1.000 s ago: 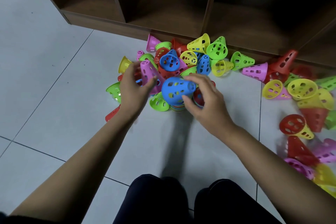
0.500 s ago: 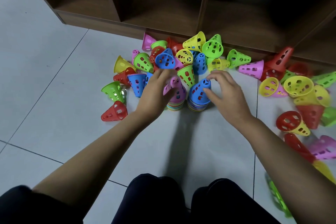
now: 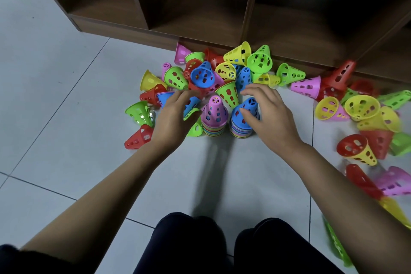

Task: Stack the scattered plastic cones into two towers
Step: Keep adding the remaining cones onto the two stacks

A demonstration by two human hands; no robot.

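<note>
Head view, only one available.

Two towers upright on floor (image 3: pixel 89 140), centre frame, just ahead of knees (image 3: pixel 189 240): pink tower (image 3: pixel 214 115) on left, blue tower (image 3: pixel 244 118) on right. Just beside each other, narrow gap between, not touching. Long axes vertical, tips up, striped bands of nested rims at both bases.

Left hand (image 3: pixel 175 115): hovers just left of pink tower, fingers spread and lightly bent, holds nothing. Fingertips over a loose blue cone (image 3: pixel 193 103) on its side. Lime cone (image 3: pixel 195 128) under palm edge, close against pink tower's base.

Right hand (image 3: pixel 271 118): spread round right flank of blue tower, fingers arched past the tip, thumb across its front. No closed grip. Thumb contact with top cone: cannot tell.

Supply: heap (image 3: pixel 224 71) directly behind towers, against shelf (image 3: pixel 200 18). Second scatter (image 3: pixel 362 107) well to the right, near right forearm only.

Key relation: green cone (image 3: pixel 229 94) lies just behind the gap between towers, tilted, wide rim away, tip pointing back toward the gap. Sits between both hands, right fingertips nearer. Blue cone nearer left hand.

Judgement: mid-task, many cones loose. Either pick probably needs turning tip-up before seating. Risk: knocking a tower when reaching over it into heap.
</note>
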